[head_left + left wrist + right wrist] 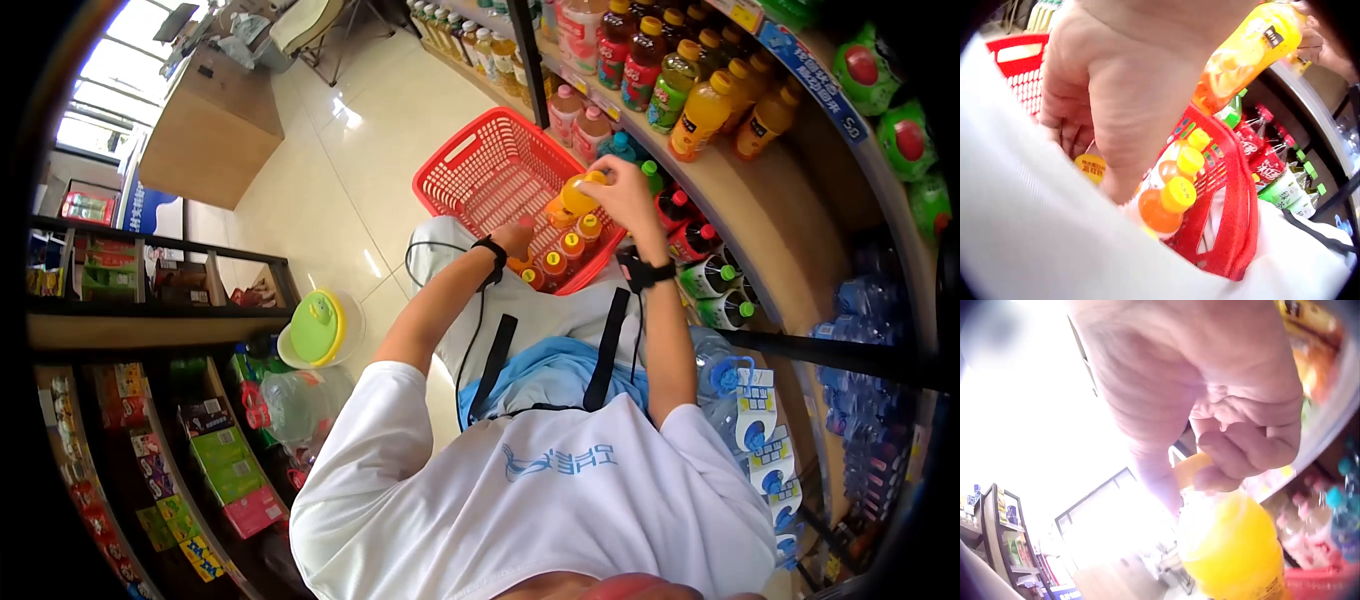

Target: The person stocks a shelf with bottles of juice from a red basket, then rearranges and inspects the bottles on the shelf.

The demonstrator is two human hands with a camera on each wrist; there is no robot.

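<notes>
My right hand (pixel 628 198) pinches an orange juice bottle (pixel 570 203) by its orange cap (pixel 1192 469), between thumb and curled fingers. That bottle hangs tilted over the right part of a red plastic basket (pixel 436 187). Inside the basket, several orange juice bottles (pixel 572 246) with yellow caps stand in a row on the near right side. My left hand (pixel 514 238) reaches down into the basket, thumb and fingers around the top of another juice bottle (pixel 1090 167), its yellow cap showing between them. The lower part of that bottle is hidden.
Shelves of drinks curve along the right, with orange juice bottles (pixel 702 115) on one level and soda bottles (pixel 693 240) below. Packs of water bottles (pixel 770 450) stand at the near right. On the left are snack shelves (pixel 150 330) and a green-lidded tub (pixel 315 328).
</notes>
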